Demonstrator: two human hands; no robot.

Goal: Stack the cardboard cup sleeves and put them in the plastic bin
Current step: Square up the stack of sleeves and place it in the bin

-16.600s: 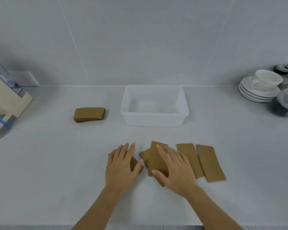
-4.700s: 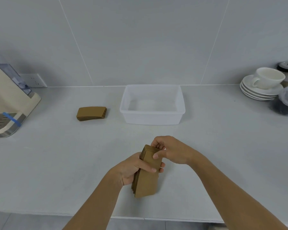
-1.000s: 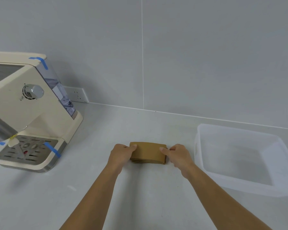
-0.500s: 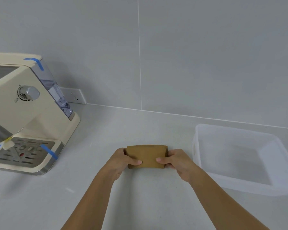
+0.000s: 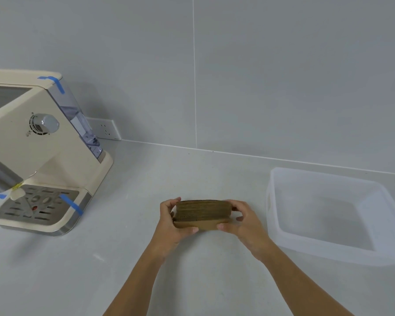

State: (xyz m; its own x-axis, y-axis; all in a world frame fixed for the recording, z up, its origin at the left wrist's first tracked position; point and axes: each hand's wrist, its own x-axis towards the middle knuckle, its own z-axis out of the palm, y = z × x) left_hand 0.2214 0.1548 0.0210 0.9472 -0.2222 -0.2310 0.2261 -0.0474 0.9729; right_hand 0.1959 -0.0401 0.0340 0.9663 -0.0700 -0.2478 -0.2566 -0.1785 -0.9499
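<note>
A thick stack of brown cardboard cup sleeves (image 5: 202,213) is held just above the white counter at the centre of the view, its layered edge facing me. My left hand (image 5: 172,221) grips its left end and my right hand (image 5: 245,221) grips its right end, thumbs under the front edge. The translucent plastic bin (image 5: 271,201) stands on the counter to the right of my right hand, with nothing visible inside it.
A cream coffee machine (image 5: 35,151) with blue tape strips stands at the left, its drip tray facing the counter's middle. A wall socket (image 5: 105,130) sits behind it. The grey tiled wall rises at the back of the white counter (image 5: 146,169).
Both hands have tilted the stack up off the counter, so its layered edge now faces me instead of its flat top. The view has shifted slightly.
</note>
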